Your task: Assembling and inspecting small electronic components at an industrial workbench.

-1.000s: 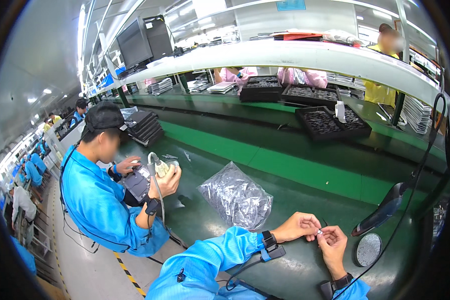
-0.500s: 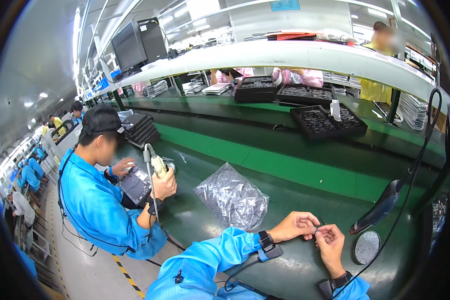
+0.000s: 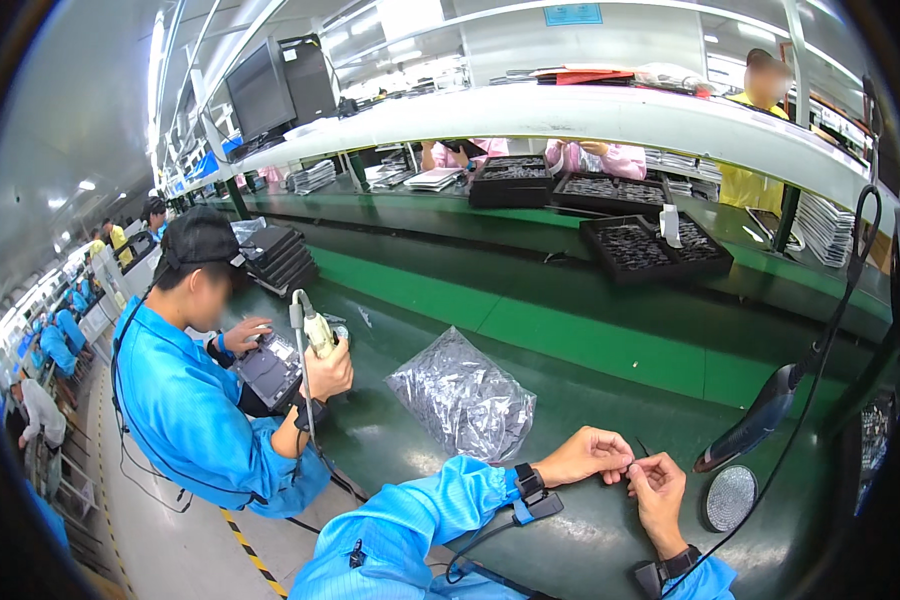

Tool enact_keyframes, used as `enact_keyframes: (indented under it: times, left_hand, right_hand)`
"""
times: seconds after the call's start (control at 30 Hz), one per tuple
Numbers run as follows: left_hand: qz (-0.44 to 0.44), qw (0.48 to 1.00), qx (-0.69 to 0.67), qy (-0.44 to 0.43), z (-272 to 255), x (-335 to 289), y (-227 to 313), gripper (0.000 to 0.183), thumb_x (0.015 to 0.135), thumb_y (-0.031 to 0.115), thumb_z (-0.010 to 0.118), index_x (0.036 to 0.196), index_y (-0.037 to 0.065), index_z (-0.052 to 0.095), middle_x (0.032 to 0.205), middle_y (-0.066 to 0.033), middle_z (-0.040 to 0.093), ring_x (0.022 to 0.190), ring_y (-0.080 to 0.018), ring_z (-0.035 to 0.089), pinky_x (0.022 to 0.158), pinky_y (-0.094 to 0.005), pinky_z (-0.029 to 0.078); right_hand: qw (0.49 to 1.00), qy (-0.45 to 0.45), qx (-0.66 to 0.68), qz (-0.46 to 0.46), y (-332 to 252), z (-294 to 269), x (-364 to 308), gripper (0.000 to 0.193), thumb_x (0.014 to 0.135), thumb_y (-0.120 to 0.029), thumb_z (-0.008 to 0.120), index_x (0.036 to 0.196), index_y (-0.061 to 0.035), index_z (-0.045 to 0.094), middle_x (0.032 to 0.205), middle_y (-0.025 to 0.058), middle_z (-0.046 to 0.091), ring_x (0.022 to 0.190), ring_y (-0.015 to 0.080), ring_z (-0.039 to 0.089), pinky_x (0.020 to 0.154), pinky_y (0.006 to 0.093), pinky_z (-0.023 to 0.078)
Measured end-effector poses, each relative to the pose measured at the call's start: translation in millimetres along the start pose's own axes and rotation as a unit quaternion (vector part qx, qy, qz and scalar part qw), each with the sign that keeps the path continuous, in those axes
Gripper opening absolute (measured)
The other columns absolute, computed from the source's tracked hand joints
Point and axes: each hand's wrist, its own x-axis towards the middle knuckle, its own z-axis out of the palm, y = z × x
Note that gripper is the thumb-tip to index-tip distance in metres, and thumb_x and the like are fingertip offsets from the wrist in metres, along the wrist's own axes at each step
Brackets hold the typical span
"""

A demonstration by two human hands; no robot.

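My left hand (image 3: 587, 456) and my right hand (image 3: 658, 492) meet over the green workbench (image 3: 570, 550), fingertips pinched close together. Whatever sits between them is small and dark, too tiny to name. A thin dark pointed sliver (image 3: 642, 447) shows just beyond the right fingertips; whether I hold it is unclear. Right of my right hand lies a round dish (image 3: 730, 498) with a grey, speckled surface. Above that dish hangs a dark electric screwdriver (image 3: 760, 420) on a cable. To the left of my hands rests a clear plastic bag (image 3: 465, 395) full of small dark parts.
At my left a co-worker in blue (image 3: 205, 400) holds a power screwdriver (image 3: 320, 335) over a dark panel (image 3: 270, 372). Stacked black trays (image 3: 278, 258) stand behind. Across the bench are black parts trays (image 3: 655, 245) beneath a white shelf (image 3: 570, 110). A cable loops down on the right.
My hands keep their pinch and have shifted only slightly. The dark sliver shows more clearly beyond my right fingertips. Across the bench, a person in yellow has come further into view.
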Motion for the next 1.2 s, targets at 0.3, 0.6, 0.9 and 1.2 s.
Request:
enact_keyframes:
  times: [0.3,0.6,0.9,1.2]
  left_hand:
    - [0.006,1.000,0.012,-0.008,0,-1,1,0.018,0.097,0.014,0.064,0.105,-0.001,0.064,0.085,-0.0043,0.067,0.073,-0.0089,0.064,0.064,-0.0225,0.052]
    - [0.004,1.000,0.010,-0.003,1,1,-2,0.016,0.097,0.015,0.064,0.103,-0.001,0.063,0.083,-0.0043,0.066,0.071,-0.0091,0.064,0.062,-0.0223,0.051]
    - [0.002,1.000,0.006,0.011,1,-3,4,0.015,0.095,0.012,0.066,0.101,-0.001,0.063,0.081,-0.0051,0.066,0.069,-0.0092,0.063,0.060,-0.0224,0.051]
    - [0.007,1.000,0.012,-0.004,2,-2,3,0.015,0.094,0.011,0.067,0.102,-0.001,0.064,0.083,-0.0042,0.066,0.071,-0.0088,0.063,0.062,-0.0221,0.051]
  right_hand:
    - [1.000,-0.005,-0.012,-0.008,1,-1,0,0.011,0.091,-0.006,0.067,0.090,0.0019,0.060,0.077,0.0050,0.065,0.064,0.0077,0.060,0.056,0.0209,0.050]
    - [1.000,-0.013,-0.010,-0.022,5,-3,1,0.021,0.086,0.004,0.068,0.104,0.0016,0.057,0.083,0.0034,0.061,0.067,0.0060,0.058,0.057,0.0191,0.049]
    - [1.000,-0.002,0.006,-0.018,3,1,0,0.014,0.086,0.004,0.068,0.098,0.0033,0.060,0.084,0.0051,0.063,0.066,0.0070,0.060,0.056,0.0202,0.050]
    - [1.000,0.002,0.003,-0.003,-1,0,0,0.012,0.089,-0.002,0.068,0.091,0.0010,0.057,0.081,0.0050,0.063,0.065,0.0075,0.060,0.055,0.0207,0.050]
